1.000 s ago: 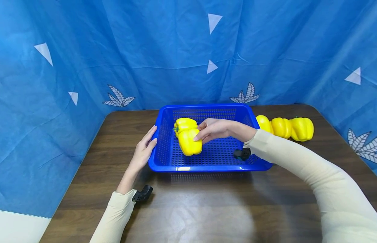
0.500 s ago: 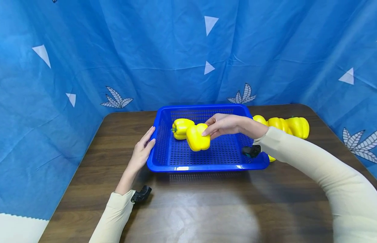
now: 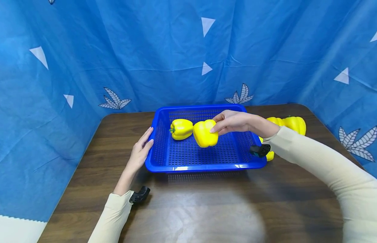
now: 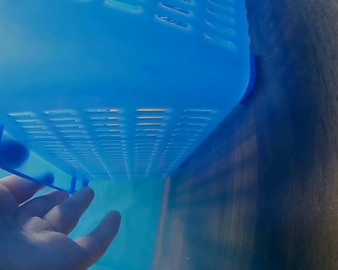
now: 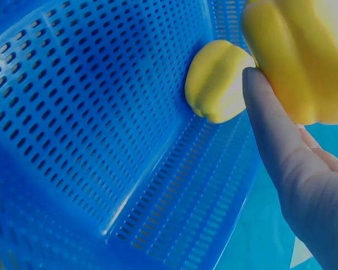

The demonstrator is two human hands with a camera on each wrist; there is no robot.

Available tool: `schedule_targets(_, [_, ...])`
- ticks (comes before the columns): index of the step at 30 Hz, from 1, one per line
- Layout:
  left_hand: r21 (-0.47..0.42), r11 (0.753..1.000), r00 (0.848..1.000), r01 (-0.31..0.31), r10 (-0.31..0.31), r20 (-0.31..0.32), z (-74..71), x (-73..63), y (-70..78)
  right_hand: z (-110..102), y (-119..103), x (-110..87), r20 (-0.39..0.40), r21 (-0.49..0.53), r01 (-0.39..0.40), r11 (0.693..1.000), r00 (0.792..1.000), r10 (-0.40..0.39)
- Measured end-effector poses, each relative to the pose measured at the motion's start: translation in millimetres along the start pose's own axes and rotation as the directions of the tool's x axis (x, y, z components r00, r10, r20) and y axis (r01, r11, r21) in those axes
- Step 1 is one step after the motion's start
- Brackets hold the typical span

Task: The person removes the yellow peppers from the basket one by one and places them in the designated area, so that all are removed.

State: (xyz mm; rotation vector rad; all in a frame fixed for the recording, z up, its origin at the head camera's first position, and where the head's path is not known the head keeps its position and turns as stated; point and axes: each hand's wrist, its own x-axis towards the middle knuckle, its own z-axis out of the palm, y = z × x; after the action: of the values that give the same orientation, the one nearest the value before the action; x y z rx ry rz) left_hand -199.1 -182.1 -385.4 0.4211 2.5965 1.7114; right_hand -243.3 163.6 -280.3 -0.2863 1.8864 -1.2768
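In the head view my right hand (image 3: 237, 121) pinches a yellow bell pepper (image 3: 205, 133) over the middle of the blue basket (image 3: 206, 166). The right wrist view shows the thumb against the side of this held bell pepper (image 5: 304, 56); the far fingers are mostly hidden. A second yellow bell pepper (image 3: 181, 129), its green stem to the left, lies inside the basket. My left hand (image 3: 137, 153) rests on the basket's left rim with its fingers fairly straight. From the left wrist view, these fingers (image 4: 70, 211) lie at the rim's outer side.
More yellow bell peppers (image 3: 293, 125) lie on the brown wooden table (image 3: 188, 206) to the right of the basket, partly behind my right arm. A blue cloth (image 3: 164, 50) hangs behind the table's far edge.
The right hand has moved right with the held bell pepper, away from the one lying in the basket. The left hand stays at the left rim. The head view has shifted slightly.
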Motion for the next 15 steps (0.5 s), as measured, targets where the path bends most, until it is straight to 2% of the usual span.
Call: schedule_targets(15, [-0.008,1.000,1.000,0.019,-0.019,0.009,0.1,-1.2,-1.1,-15,8,-28.3,-0.060,0.028,-0.005,1.000,0.998,0.007])
